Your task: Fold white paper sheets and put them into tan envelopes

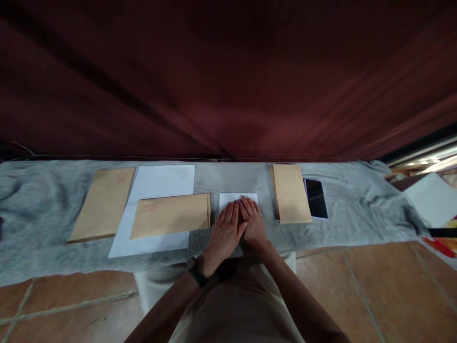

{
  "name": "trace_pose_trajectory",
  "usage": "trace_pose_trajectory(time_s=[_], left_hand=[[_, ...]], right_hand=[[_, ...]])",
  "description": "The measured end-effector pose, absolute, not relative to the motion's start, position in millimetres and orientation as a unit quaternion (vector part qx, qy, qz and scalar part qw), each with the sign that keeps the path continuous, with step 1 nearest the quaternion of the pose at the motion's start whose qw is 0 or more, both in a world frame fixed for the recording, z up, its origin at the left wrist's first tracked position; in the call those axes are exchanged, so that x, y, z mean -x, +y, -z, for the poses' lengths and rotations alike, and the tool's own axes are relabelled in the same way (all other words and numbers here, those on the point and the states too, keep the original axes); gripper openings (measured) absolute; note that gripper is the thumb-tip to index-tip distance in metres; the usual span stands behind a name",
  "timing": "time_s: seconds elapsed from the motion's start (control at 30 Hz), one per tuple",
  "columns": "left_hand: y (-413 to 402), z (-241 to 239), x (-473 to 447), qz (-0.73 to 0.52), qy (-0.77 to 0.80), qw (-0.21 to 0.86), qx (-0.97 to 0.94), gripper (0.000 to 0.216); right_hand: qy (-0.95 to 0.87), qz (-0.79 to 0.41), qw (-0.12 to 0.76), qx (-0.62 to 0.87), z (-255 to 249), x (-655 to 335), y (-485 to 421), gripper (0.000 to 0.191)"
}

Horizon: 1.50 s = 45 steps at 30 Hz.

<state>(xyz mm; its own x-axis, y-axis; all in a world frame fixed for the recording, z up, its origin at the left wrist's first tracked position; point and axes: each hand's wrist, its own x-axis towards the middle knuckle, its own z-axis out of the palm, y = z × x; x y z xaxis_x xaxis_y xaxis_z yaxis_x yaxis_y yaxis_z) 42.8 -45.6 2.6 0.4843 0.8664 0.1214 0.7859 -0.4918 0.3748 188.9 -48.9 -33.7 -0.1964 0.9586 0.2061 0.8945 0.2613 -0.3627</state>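
Both palms lie flat on a small piece of white paper point(231, 196), which looks folded and is mostly covered by the fingers. My left hand point(224, 227), with a dark band on its wrist, is stretched out over the paper's left part. Close against it, my right hand point(253, 224) presses on the right part, fingers extended. Just left of my left hand, a brown envelope point(171, 215) with red print rests across a large white sheet point(166, 181). Right of my right hand is a stack of brown envelopes point(292, 194).
A grey cloth point(228, 176) covers the long table. At the left lies another brown envelope or stack point(103, 205). A dark-screened phone point(316, 199) sits beside the right stack. Behind the table hangs a dark red curtain point(228, 95). A white object point(430, 197) stands past the right end.
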Motion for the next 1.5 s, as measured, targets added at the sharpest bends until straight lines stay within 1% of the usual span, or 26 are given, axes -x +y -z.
trace_pose_trajectory(time_s=[0.1, 0.23, 0.4, 0.53, 0.67, 0.9, 1.03, 1.2, 1.33, 1.43, 1.5], left_hand=[[-34, 2, -50, -0.143, 0.492, 0.120, -0.850, 0.060], [-21, 4, -52, -0.130, 0.509, 0.118, -0.843, 0.055], [-14, 5, -55, -0.095, 0.522, 0.103, -0.842, 0.053], [-13, 12, -55, -0.104, 0.517, 0.093, -0.845, 0.054], [-18, 15, -54, -0.113, 0.512, 0.091, -0.847, 0.056], [-42, 10, -51, -0.089, 0.470, 0.091, -0.874, 0.054], [-59, 14, -43, -0.096, 0.466, 0.088, -0.875, 0.057], [-68, 16, -35, -0.102, 0.463, 0.082, -0.876, 0.062], [-69, 17, -34, -0.106, 0.462, 0.086, -0.876, 0.062], [-71, 21, -34, -0.104, 0.471, 0.092, -0.871, 0.058], [-74, 22, -33, -0.107, 0.476, 0.091, -0.868, 0.056]], right_hand=[[-0.766, -0.064, 0.186, 0.612, 38, -189, -51, 0.063], [-0.742, -0.076, 0.205, 0.634, 37, -187, -49, 0.057], [-0.725, -0.076, 0.212, 0.651, 33, -191, -46, 0.052], [-0.710, -0.059, 0.225, 0.665, 34, -198, -45, 0.049], [-0.702, -0.046, 0.225, 0.674, 36, -201, -45, 0.049], [-0.705, -0.039, 0.192, 0.682, 37, -199, -46, 0.049], [-0.707, -0.029, 0.209, 0.675, 40, -199, -46, 0.051], [-0.700, -0.027, 0.229, 0.675, 37, -198, -46, 0.049], [-0.740, -0.063, 0.239, 0.626, 29, -193, -46, 0.046], [-0.794, -0.120, 0.225, 0.552, 24, -185, -43, 0.044], [-0.809, -0.142, 0.216, 0.528, 21, -181, -38, 0.043]])
